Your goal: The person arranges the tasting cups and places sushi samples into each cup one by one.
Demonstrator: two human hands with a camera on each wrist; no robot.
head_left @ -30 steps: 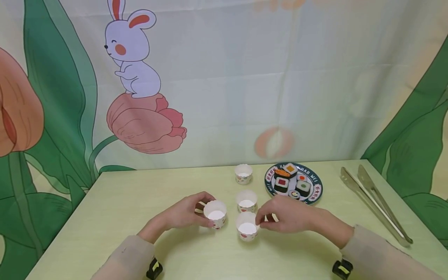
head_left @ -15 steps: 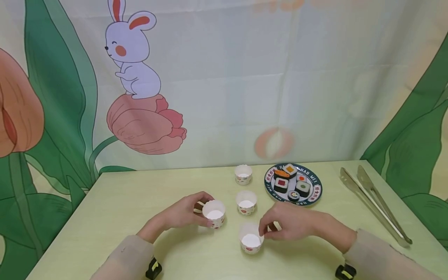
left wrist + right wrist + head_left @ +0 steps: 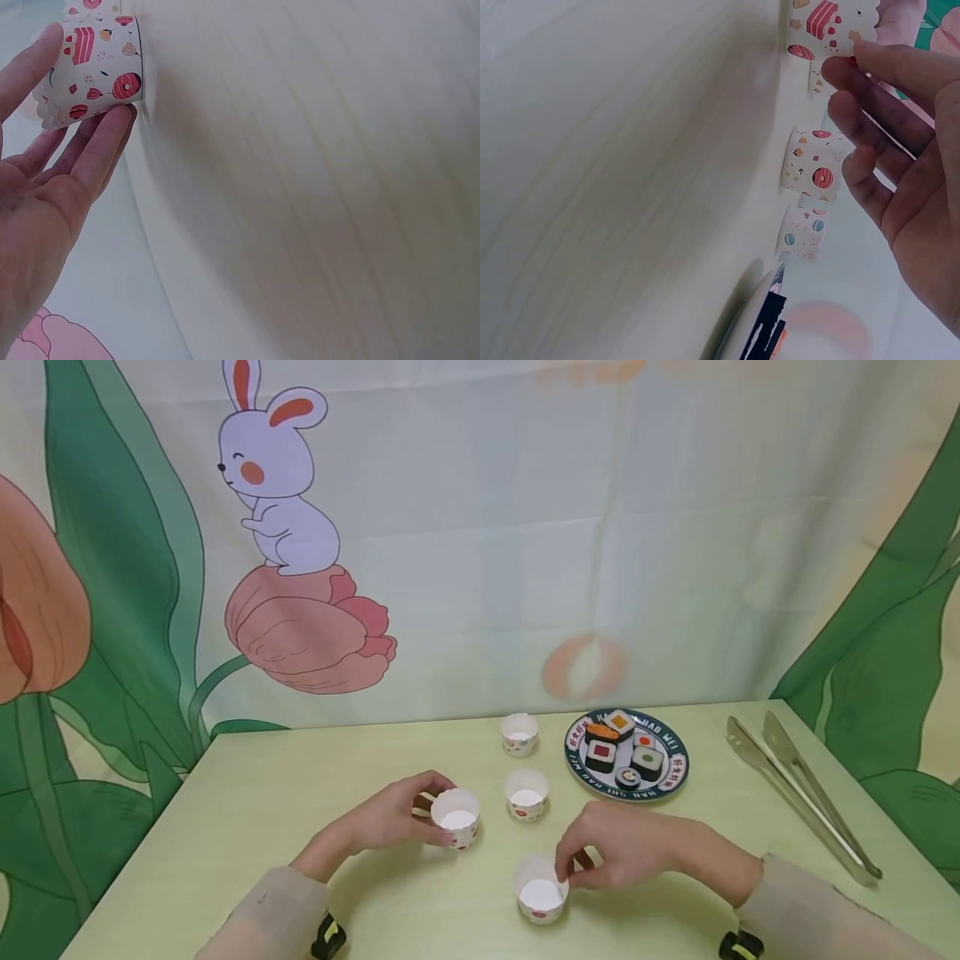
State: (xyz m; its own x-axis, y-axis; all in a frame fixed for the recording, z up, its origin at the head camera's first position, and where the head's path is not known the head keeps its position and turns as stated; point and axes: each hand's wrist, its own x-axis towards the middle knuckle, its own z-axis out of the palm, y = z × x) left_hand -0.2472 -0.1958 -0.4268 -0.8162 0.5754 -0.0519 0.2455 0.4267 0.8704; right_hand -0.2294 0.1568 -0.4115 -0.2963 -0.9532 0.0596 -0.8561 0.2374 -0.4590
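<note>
My left hand (image 3: 397, 812) holds a white paper baking cup (image 3: 455, 818) between thumb and fingers. In the left wrist view this cup (image 3: 97, 71) shows printed cake and doughnut pictures, with its base at the table surface. Thumb and index finger of my right hand (image 3: 618, 847) pinch the right rim of a second paper cup (image 3: 541, 891), nearer the front. Its printed side (image 3: 831, 26) shows at the top of the right wrist view. Behind stand two more paper cups, a middle one (image 3: 526, 796) and a far one (image 3: 519, 735). All the cups in the head view look hollow inside.
A round plate (image 3: 573, 768) with a dark blue rim bears several sushi pieces at the back right. Farther right lie metal tongs (image 3: 806, 802), pointing toward the back. A printed cloth (image 3: 465, 568) with a rabbit and tulips hangs along the table's (image 3: 285, 777) far edge.
My right hand has drawn the pinched cup toward the front, apart from the middle cup it stood against. The left hand and its cup have barely moved.
</note>
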